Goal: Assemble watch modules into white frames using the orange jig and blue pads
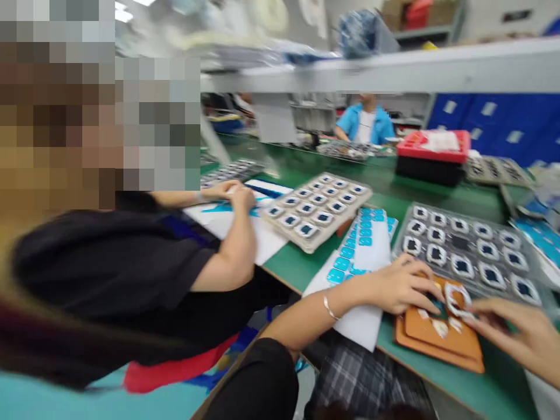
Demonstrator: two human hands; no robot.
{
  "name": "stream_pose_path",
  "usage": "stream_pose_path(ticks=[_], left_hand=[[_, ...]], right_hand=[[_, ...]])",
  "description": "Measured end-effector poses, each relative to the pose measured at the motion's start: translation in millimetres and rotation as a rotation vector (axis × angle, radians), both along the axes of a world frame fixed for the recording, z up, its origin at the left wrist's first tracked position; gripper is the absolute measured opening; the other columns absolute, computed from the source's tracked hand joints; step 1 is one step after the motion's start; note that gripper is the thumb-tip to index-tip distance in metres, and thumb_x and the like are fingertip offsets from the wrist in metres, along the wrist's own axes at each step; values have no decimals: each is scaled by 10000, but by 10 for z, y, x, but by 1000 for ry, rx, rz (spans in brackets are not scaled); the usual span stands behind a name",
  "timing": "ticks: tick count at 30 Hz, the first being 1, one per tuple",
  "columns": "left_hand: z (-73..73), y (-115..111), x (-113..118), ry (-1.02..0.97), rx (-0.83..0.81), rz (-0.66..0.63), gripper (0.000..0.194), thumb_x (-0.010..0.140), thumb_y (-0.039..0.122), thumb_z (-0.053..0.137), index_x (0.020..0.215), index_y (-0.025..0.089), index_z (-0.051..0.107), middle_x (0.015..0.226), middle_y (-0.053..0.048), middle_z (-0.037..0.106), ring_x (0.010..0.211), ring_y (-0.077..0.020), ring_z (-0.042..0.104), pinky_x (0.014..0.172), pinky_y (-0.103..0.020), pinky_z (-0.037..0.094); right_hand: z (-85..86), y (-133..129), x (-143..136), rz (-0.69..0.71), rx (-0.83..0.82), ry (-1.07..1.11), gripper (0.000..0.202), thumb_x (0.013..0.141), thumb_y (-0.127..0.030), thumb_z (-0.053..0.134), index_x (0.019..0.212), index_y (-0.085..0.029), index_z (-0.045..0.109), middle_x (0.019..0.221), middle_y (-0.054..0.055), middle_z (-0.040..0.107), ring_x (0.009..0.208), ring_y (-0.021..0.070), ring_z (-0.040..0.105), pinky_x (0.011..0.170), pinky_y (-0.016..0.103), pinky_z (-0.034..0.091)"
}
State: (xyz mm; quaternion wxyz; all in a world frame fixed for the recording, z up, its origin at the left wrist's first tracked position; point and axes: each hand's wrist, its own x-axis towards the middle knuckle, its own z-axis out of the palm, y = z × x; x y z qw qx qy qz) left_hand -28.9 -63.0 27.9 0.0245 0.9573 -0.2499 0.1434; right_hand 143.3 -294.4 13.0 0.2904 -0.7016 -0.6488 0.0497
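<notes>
Black-sleeved, the left arm slanted over the green bench, the clear tray just beyond its fingers, apparently for easy reach. Beneath them lay the orange block, probably supporting the work; the left hand arched palm-down, its grip unclear, while the right hand angled inward, fingers clamped on the white frame between both hands.

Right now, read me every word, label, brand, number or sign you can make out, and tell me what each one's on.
No text can be read.
Small white labels on the blue storage units: too small and blurred.
Dark sign on the back wall: too blurred.
White paper on the red crate: nothing legible.
Hanging white sheet: nothing legible.
</notes>
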Motion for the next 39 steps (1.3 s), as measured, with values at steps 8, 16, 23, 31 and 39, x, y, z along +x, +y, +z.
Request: stream_pose_path(ticks=[8, 16, 23, 31, 39], left_hand=[[-127, 96, 26, -59, -231, -97, 386, 911, 104, 439, 1108, 325, 686, 1150, 18, 731, 1107, -231, 534, 920, -433, 365], [-68, 49, 14, -157, -227, -126, 256, 926, 97, 480, 1028, 246, 661, 1125, 14, 738, 1067, -220, 529, 874, -396, 383], [-39, -6, -37, -214, -413, 100, 336, 853, 366, 671, 1145, 211, 609, 1023, -33, 742, 987, -241, 540, 830, -404, 410], [-55, -36, -40, -213, -362, 192, 466, 746, 556, 753, 1041, 208, 660, 1002, -43, 739, 962, -257, 544, 783, -405, 360], [-34, -58, -56, -198, -353, 202, 412, 797, 542, 707, 1043, 214, 664, 999, -41, 739, 956, -249, 539, 763, -399, 343]], right_hand=[[245, 150, -62, -96, 101, 102, 455, 848, -398, 689, 1264, -258, 570, 1123, 95, 638, 739, 181, 632, 585, 312, 523], [206, 161, -58, 26, 110, 84, 201, 862, -347, 682, 1034, -247, 706, 1241, 77, 687, 1038, 261, 646, 910, 482, 490], [133, 241, -194, 25, 255, 97, 186, 795, -369, 747, 937, -250, 739, 1082, 58, 750, 869, 237, 605, 765, 431, 526], [54, 337, -345, 61, 330, 12, 144, 816, -289, 722, 921, -191, 729, 1081, 78, 750, 836, 204, 549, 729, 383, 532], [63, 335, -343, 78, 346, 15, 149, 815, -270, 726, 936, -184, 715, 1095, 86, 744, 844, 197, 548, 728, 367, 530]])
